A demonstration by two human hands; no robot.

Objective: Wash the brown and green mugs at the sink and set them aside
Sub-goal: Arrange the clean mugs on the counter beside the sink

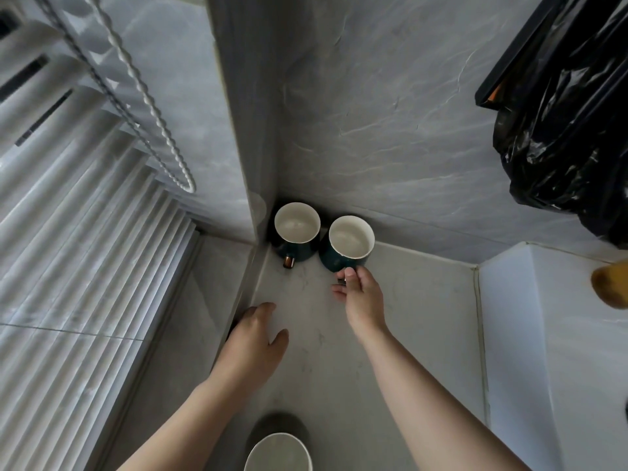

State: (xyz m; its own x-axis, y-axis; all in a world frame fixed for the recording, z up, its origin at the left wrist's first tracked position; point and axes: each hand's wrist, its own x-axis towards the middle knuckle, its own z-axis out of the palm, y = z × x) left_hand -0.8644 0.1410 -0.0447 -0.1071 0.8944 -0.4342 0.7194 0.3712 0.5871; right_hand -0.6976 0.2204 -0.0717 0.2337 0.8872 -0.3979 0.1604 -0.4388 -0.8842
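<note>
Corner mug: a dark green mug [296,229] with a white inside stands upright on the desk [424,300], tucked where two grey marbled walls meet; its copper-coloured handle points toward the camera.
Second green mug: it [346,246] stands just right of the corner mug, nearly touching it, tipped a little toward the camera.
Right grip: the right grip [360,294], just in front of and right of the corner mug, pinches the second green mug's handle between thumb and fingers.
Left grip: the left grip [255,331], nearer the camera than the corner mug and slightly left, is released, resting on the desk's left edge and holding nothing.
Third mug: a third mug [278,450], white-rimmed, its outside dull and blurred, sits well in front of the corner mug at the bottom of the frame.
Surroundings: a slatted blind [85,232] with a bead chain [149,107] hangs left of the corner mug; a black plastic bag [571,130] hangs above and right; a white sink [560,351] lies to the right.
</note>
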